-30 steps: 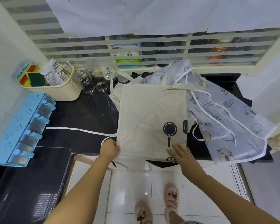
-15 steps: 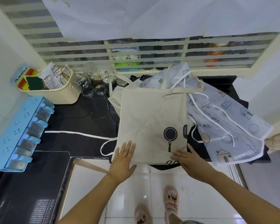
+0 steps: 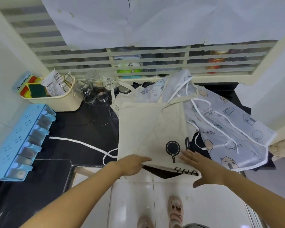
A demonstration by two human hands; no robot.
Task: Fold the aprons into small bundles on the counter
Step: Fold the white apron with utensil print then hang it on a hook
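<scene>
Left hand (image 3: 132, 164) grip pinched beige apron (image 3: 148, 125) top layer at near edge of table (image 3: 82, 125); right hand (image 3: 202, 167) lay flat on it, grip wide open, fingers straight.

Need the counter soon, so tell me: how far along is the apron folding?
Early. The beige apron lies folded into a narrow panel on the counter. The left hand grips its near edge and the right hand rests flat on it, so the next fold is in hand. The printed apron lies spread open beside it, and no finished bundle shows.
</scene>
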